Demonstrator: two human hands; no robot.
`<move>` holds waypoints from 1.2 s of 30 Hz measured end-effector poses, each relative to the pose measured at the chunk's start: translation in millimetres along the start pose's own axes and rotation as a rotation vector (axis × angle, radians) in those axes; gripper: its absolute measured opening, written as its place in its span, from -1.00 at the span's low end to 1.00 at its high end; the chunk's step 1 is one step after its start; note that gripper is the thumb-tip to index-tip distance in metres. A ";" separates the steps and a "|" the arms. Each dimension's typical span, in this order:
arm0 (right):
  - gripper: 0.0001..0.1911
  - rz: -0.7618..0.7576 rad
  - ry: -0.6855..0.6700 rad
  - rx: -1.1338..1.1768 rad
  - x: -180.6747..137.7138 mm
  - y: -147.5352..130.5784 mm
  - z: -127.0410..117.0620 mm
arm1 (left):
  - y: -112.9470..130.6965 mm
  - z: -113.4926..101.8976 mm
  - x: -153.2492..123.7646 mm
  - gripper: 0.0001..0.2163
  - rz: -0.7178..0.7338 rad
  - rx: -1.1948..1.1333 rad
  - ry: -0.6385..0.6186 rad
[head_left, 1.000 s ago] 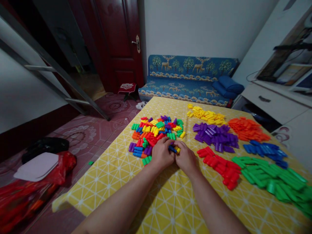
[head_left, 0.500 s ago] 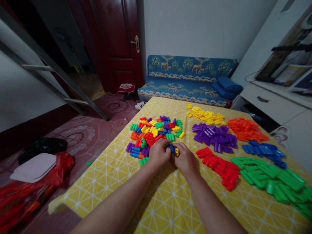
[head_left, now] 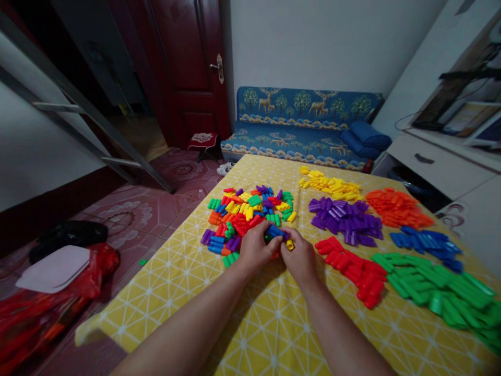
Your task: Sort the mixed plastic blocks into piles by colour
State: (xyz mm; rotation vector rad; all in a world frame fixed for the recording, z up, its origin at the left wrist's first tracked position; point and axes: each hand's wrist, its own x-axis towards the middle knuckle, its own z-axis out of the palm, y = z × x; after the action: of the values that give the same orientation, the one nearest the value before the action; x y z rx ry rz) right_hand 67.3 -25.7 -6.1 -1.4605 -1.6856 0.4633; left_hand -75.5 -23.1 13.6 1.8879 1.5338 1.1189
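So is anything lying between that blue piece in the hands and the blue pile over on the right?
Yes. The blue piece sits in both hands at the mixed heap; between it and the blue pile lie the red pile and purple pile.

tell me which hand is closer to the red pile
Right. The right hand sits just left of the red pile, close beside its near end. The left hand is further left, beyond the right hand, at the mixed pile.

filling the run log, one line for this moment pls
left hand: grips blue block | right hand: on same block | mixed pile beyond
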 end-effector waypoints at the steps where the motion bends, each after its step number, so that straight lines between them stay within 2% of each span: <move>1: -0.71 -0.005 0.011 -0.005 -0.2 -0.6 -0.6 | -0.5 0.3 0.4 -0.82 -0.006 -0.002 0.019; 5: -0.80 -0.016 0.057 -0.055 -1.1 -1.2 -2.5 | -2.6 0.6 2.4 -0.92 -0.018 -0.041 0.086; 9: -0.83 -0.086 0.112 -0.092 -2.7 -4.1 -2.8 | -4.3 1.2 4.1 -0.85 -0.018 -0.051 0.075; 12: -0.82 -0.127 0.160 -0.005 -0.9 -8.8 -5.9 | -5.4 2.4 4.4 -0.78 -0.016 -0.037 0.072; 15: -0.77 -0.055 0.249 0.159 9.7 -7.7 -17.9 | -6.6 3.4 4.4 -0.77 -0.009 -0.022 0.064; 18: -0.66 0.099 0.389 0.351 28.4 8.6 -41.6 | -7.9 3.9 4.4 -0.79 -0.001 -0.008 0.052; 22: -0.55 0.283 0.583 0.507 50.7 51.6 -77.8 | -8.2 4.2 4.9 -0.80 -0.010 0.037 0.040; 25: -0.46 0.291 0.629 0.558 57.3 77.9 -93.0 | -7.3 4.2 5.0 -0.79 -0.018 0.058 0.031; 28: -0.36 0.247 0.627 0.568 56.7 78.7 -93.1 | -7.0 4.2 4.8 -0.79 -0.013 0.063 0.034; 30: -0.39 0.212 0.584 0.505 54.0 64.8 -86.6 | -7.5 4.3 4.7 -0.79 0.000 0.064 0.040; 32: -0.52 0.189 0.430 0.420 49.6 45.3 -77.0 | -8.4 4.4 4.6 -0.80 0.013 0.068 0.041; 34: -0.63 0.171 0.165 0.314 42.8 26.6 -66.2 | -9.1 4.6 4.4 -0.80 0.019 0.072 0.038; 36: -0.65 0.120 -0.097 0.170 33.7 13.0 -55.9 | -9.3 4.7 4.2 -0.80 0.021 0.070 0.038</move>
State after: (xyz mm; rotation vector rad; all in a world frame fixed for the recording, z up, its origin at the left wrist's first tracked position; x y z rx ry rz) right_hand 119.9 -4.2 28.5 -1.4380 -1.5967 0.7353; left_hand -76.8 -16.0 5.1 1.9431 1.5968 1.1302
